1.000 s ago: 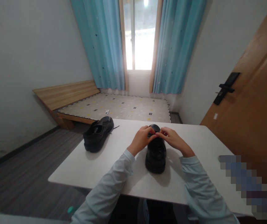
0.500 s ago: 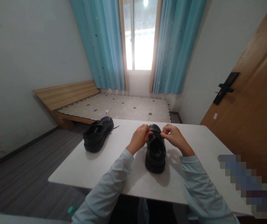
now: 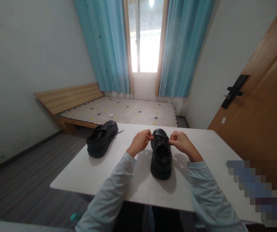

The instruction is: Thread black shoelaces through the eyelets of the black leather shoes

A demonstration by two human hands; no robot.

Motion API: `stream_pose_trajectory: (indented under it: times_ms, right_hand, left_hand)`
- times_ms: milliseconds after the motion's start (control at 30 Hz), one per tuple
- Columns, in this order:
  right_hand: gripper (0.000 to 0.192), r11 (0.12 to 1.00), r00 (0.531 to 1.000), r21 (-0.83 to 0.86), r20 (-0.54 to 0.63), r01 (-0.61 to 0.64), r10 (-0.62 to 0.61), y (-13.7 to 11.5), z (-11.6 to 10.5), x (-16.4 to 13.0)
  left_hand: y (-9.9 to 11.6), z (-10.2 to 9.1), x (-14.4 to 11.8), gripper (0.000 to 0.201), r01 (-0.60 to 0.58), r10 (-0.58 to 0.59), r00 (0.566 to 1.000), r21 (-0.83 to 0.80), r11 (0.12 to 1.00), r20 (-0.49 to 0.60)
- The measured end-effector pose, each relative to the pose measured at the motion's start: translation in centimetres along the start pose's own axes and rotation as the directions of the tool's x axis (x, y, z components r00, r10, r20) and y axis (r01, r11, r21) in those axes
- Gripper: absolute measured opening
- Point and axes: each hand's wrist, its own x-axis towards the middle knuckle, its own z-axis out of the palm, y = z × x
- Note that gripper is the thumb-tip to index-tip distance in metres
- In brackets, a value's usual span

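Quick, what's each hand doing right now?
Left hand: closed, pinching a lace end on the left side of the black shoe.
Right hand: closed, pinching the lace end on the shoe's right side.

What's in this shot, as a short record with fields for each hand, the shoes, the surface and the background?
left hand: pinching a lace end, left of the near shoe
right hand: pinching the other lace end, right of it
near shoe: black, toe pointing away
far shoe: black, untouched, by the table's left edge
surface: white table
background: bed, blue curtains, wooden door
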Motion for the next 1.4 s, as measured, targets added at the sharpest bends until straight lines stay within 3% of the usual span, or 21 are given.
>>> stream_pose_trajectory:
  times_ms: [200, 900, 1233, 1400]
  right_hand:
    - [0.018, 0.996, 1.0, -0.087, 0.021, -0.02, 0.022, 0.4, 0.1, 0.1]
    - [0.021, 0.983, 0.993, -0.183, 0.111, -0.026, 0.047, 0.7, 0.2, 0.2]
    - [0.019, 0.995, 0.993, -0.048, 0.086, -0.082, 0.086, 0.8, 0.1, 0.2]
    - [0.023, 0.996, 0.997, 0.054, -0.015, -0.072, 0.073, 1.1, 0.2, 0.4]
  left_hand:
    - [-0.3, -0.4, 0.1, 0.007, 0.052, -0.054, 0.997, 0.029, 0.998, 0.063]
    - [-1.4, -1.2, 0.2, 0.007, 0.043, -0.046, 0.987, 0.026, 0.999, 0.155]
    - [-1.7, 0.0, 0.3, 0.01, 0.018, -0.02, 0.998, 0.034, 0.999, 0.058]
    - [-1.4, 0.4, 0.3, 0.014, -0.041, 0.043, 0.998, -0.04, 0.998, 0.039]
